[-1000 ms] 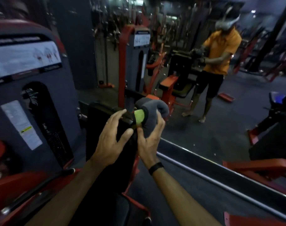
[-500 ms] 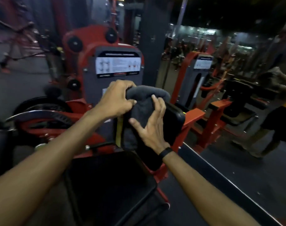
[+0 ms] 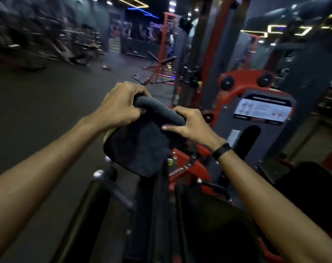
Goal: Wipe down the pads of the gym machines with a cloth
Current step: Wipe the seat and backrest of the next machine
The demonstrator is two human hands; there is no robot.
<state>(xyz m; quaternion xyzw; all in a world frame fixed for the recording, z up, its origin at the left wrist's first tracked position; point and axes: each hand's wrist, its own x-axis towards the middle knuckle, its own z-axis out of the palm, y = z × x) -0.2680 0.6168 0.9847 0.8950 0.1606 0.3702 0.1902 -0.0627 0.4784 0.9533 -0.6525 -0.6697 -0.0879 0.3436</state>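
Note:
A dark grey cloth [image 3: 142,147] with a yellow-green edge hangs folded over the top of a black pad, which it mostly hides. My left hand [image 3: 121,105] grips the cloth's top fold at its left end, fingers curled over it. My right hand [image 3: 188,122] holds the fold's right end, thumb under and fingers on top. Below the cloth a black upright post [image 3: 153,205] of the machine runs down toward me.
A red and grey weight-stack machine [image 3: 256,114] with an instruction label stands close on the right. A chrome-tipped black bar [image 3: 108,186] juts out at lower left. Dark open floor [image 3: 47,95] spreads to the left, with racks and red frames far back.
My head has swung left, so the weight-stack machine now sits on the right and the mirror is out of sight. Both hands have shifted to the cloth's top fold.

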